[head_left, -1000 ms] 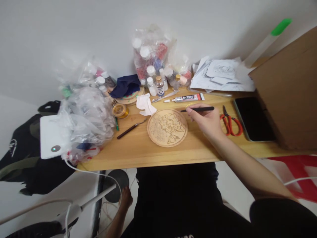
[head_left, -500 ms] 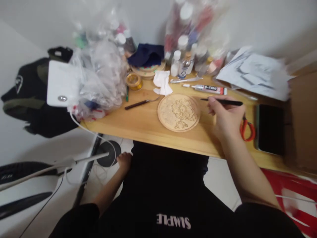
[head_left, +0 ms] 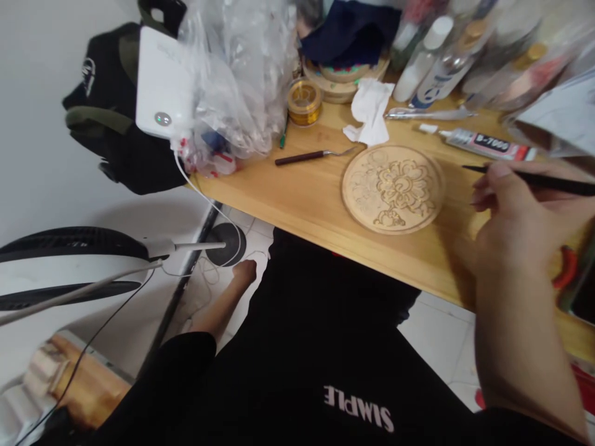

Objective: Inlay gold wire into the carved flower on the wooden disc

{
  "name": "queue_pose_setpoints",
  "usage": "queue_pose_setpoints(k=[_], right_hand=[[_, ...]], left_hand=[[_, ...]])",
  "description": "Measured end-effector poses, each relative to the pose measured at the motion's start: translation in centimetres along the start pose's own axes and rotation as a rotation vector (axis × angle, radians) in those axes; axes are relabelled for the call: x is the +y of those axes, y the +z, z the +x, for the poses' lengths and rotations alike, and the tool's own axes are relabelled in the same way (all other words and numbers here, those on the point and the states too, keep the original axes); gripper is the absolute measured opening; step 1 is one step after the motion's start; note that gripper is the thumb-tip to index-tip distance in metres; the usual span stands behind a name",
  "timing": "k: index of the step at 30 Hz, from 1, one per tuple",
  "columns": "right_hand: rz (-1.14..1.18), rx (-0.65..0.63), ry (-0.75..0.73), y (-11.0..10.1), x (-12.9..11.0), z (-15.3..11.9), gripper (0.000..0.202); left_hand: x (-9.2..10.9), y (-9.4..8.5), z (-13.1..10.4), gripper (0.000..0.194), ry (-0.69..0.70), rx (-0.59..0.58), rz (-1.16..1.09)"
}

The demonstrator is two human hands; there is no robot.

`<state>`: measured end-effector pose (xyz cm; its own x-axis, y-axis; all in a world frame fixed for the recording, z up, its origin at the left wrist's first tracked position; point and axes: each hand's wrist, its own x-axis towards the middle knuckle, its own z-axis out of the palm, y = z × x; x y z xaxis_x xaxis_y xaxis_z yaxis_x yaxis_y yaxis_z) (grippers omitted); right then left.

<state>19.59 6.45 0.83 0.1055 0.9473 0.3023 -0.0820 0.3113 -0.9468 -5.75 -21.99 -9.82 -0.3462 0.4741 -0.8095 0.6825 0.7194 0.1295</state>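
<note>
My right hand [head_left: 515,204] is closed round a black tweezer-like tool [head_left: 548,181], its thin tip pointing left, just right of a round wooden disc [head_left: 393,189]. The disc lies flat on the wooden table [head_left: 307,198] and bears a flower outline with gold lines over part of it. My left hand [head_left: 245,272] hangs low beside my left leg, off the table; its fingers are too hidden to read. A dark-handled tool with a metal tip [head_left: 301,157] lies left of the disc, near a crumpled white tissue [head_left: 370,110].
Behind the disc lie a glue tube [head_left: 486,142] and a roll of gold wire [head_left: 304,102]. Bottles [head_left: 423,60] stand at the back right. A plastic bag [head_left: 242,74] and white power bank [head_left: 162,87] are at the left. Orange-red handles [head_left: 566,267] show at the right.
The view has shifted, turning left and closer to the table. My right hand still holds the black tool beside the disc. My left hand stays low beside my leg.
</note>
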Motion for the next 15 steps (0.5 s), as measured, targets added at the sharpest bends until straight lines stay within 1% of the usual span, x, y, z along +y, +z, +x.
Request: queue_pose_setpoints(k=[2, 4, 5, 7, 9, 11, 13, 14, 15], right_hand=[[-0.008, -0.006, 0.006, 0.0, 0.1, -0.1, 0.015], [-0.02, -0.017, 0.026, 0.1, 0.1, -0.1, 0.013], [-0.029, -0.015, 0.041, 0.0, 0.1, -0.1, 0.012], [-0.059, 0.007, 0.077, -0.1, 0.1, 0.0, 0.012], [-0.094, 0.016, 0.108, -0.3, 0.1, 0.2, 0.012], [-0.104, -0.001, 0.109, -0.5, 0.1, 0.3, 0.011], [-0.105, -0.016, 0.109, -0.6, 0.0, 0.3, 0.01], [-0.105, -0.018, 0.113, -0.6, 0.0, 0.3, 0.011], [-0.104, -0.017, 0.118, -0.6, -0.1, 0.3, 0.012]], left_hand=[[0.3, -2.2, -1.5, 0.036, 0.033, 0.035, -0.219], [1.3, -4.6, -3.6, 0.03, 0.13, 0.079, -0.462], [2.0, -5.7, -4.9, 0.029, 0.204, 0.102, -0.593], [4.0, -7.5, -7.3, 0.041, 0.369, 0.141, -0.859], [6.5, -8.7, -9.1, 0.05, 0.509, 0.203, -1.126], [9.2, -9.6, -10.0, 0.045, 0.596, 0.25, -1.365], [11.8, -10.4, -10.4, 0.037, 0.666, 0.225, -1.528], [12.9, -10.8, -10.5, 0.032, 0.703, 0.178, -1.592], [13.8, -11.1, -10.6, 0.026, 0.741, 0.086, -1.68]])
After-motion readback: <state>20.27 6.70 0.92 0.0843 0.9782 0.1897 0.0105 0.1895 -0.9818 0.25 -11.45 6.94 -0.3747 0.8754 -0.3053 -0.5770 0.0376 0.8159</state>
